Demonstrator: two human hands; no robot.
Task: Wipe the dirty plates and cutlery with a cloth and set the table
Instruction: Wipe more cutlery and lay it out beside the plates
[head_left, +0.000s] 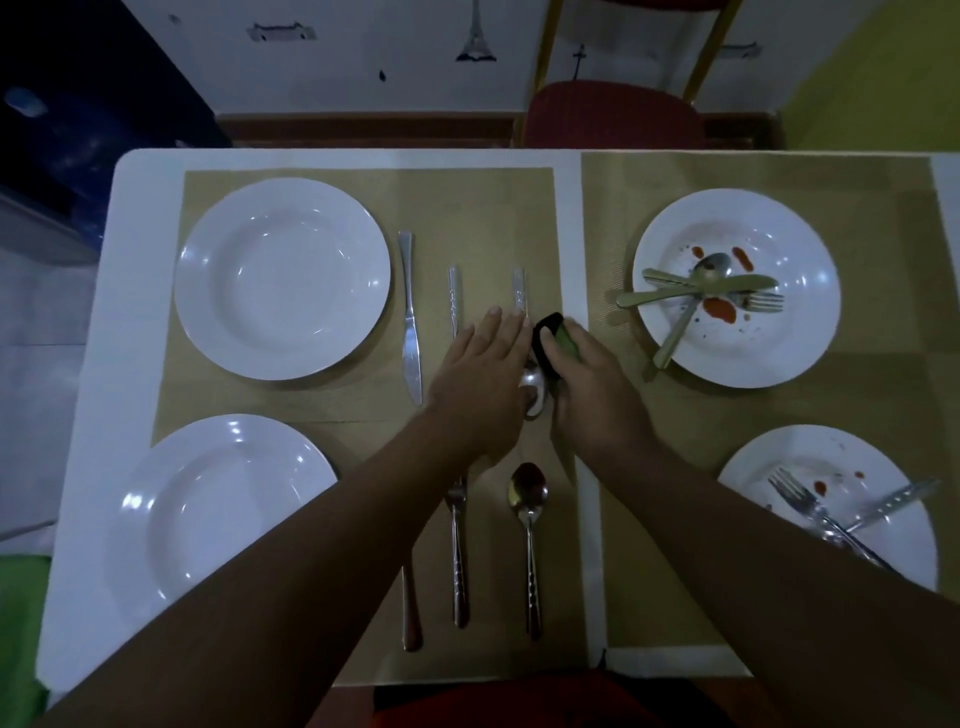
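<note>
Between the hands, on the mat (488, 208): a spoon (535, 389), bowl showing, handle pointing away. Left hand (483, 374) flat, fingers straight, pressing down over it. Right hand (587, 384) curled round the cloth (553, 338), seemingly against the spoon. Looks like wiping or laying the last piece of the far setting.

Left of the hands: fork (453, 291), knife (410, 317), far clean plate (283, 278). Nearer: near clean plate (223, 512), laid cutlery (457, 545).

Right of the hands: far dirty plate (810, 228) and near dirty plate (753, 467), smeared red, soiled cutlery (696, 291) piled on.

Next, probably: leave the spoon, reach right, lift that cutlery clear before wiping.
</note>
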